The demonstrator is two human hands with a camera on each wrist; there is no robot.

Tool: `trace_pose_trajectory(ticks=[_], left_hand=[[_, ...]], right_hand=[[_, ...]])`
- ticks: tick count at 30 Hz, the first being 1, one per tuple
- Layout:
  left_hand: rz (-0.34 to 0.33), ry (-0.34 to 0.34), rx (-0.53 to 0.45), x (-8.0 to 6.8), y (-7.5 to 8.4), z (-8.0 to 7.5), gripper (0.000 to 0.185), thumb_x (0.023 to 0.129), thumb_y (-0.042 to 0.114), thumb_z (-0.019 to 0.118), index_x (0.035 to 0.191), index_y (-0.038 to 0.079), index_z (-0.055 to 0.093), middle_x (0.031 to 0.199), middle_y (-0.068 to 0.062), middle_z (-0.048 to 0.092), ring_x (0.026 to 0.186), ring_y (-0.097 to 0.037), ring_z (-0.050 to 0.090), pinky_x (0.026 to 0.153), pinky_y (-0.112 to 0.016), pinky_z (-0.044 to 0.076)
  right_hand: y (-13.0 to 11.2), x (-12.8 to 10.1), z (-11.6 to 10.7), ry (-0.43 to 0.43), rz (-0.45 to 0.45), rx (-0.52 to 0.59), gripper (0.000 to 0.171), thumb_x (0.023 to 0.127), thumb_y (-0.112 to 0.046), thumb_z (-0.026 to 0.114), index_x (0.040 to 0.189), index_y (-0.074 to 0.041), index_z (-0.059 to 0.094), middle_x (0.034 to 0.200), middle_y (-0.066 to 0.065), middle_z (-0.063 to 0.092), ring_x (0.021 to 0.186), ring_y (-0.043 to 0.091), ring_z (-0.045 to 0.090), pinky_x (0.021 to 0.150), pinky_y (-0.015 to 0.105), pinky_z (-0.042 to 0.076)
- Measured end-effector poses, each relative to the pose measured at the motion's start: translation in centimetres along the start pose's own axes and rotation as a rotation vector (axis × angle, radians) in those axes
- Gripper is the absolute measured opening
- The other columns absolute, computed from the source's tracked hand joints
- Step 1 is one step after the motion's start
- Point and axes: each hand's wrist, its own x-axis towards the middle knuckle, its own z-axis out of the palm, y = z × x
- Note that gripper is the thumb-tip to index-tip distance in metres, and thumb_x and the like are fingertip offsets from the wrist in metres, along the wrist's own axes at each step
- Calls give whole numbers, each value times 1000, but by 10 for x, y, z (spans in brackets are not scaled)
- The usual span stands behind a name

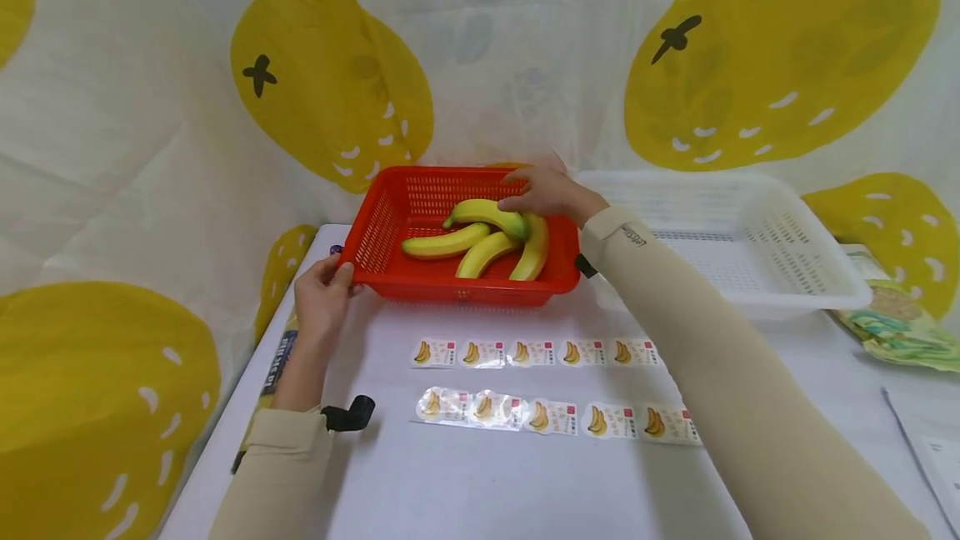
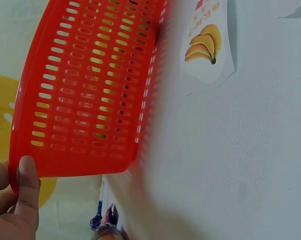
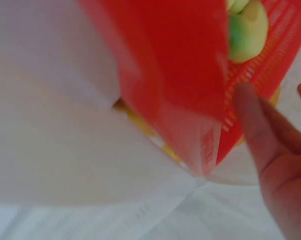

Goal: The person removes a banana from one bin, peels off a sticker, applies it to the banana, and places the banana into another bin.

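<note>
A red plastic basket [image 1: 420, 286] with slotted walls stands towards the back of the table. Several yellow bananas [image 1: 438, 246] lie inside, one resting across others on the right. My left hand [image 1: 322, 298] grips the basket's front left corner, its thumb [image 2: 28, 175] on the outer side of the rim in the left wrist view. Over the basket's back right part is my right hand [image 1: 547, 190], fingers loosely extended close above the bananas and holding nothing. In the right wrist view, that hand's fingers [image 3: 260, 130] appear blurred near the basket wall.
A white basket [image 1: 810, 304] stands right of the red one. Two rows of banana stickers [image 1: 551, 417] lie in front on the white table [image 1: 480, 494]. A green-and-yellow bag [image 1: 900, 323] and paper [image 1: 937, 448] lie far right; a long packet [image 1: 281, 361] lies along the left edge.
</note>
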Motion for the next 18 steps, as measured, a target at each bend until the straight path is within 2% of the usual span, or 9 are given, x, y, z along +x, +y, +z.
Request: trace_pose_trajectory(ticks=[3, 7, 12, 14, 18], left_hand=[[-18, 8, 9, 1, 1, 0, 47, 106, 21, 53, 152, 9, 47, 139, -15, 57, 93, -10, 65, 77, -10, 55], [-46, 16, 12, 1, 3, -1, 50, 106, 25, 53, 154, 13, 45, 143, -13, 56, 102, -14, 66, 80, -12, 55], [-77, 12, -21, 1, 3, -2, 50, 105, 27, 54, 153, 14, 47, 143, -12, 55, 101, -13, 66, 80, -12, 55], [-85, 14, -44, 1, 1, -2, 49, 105, 26, 55, 152, 14, 48, 142, -11, 56, 97, -10, 66, 80, -12, 55], [-66, 19, -107, 1, -3, 0, 47, 105, 21, 56, 150, 8, 50, 136, -13, 56, 85, -5, 65, 78, -14, 57]], right_hand=[[-5, 7, -2, -23, 7, -19, 65, 99, -41, 65, 155, -15, 43, 152, 12, 49, 122, 30, 51, 104, 44, 48], [-9, 16, -5, -52, 5, -72, 62, 99, -39, 65, 154, -18, 45, 149, 10, 50, 120, 26, 48, 99, 38, 48], [-9, 28, -9, -113, 23, -64, 60, 100, -35, 65, 154, -20, 44, 146, 9, 50, 102, 24, 55, 83, 33, 49], [-9, 31, -10, -151, 67, -13, 61, 100, -33, 66, 155, -22, 44, 141, 6, 51, 100, 24, 57, 85, 34, 53], [-7, 35, -10, -215, 154, 71, 61, 99, -30, 68, 155, -25, 43, 116, 9, 53, 97, 26, 53, 95, 41, 57]])
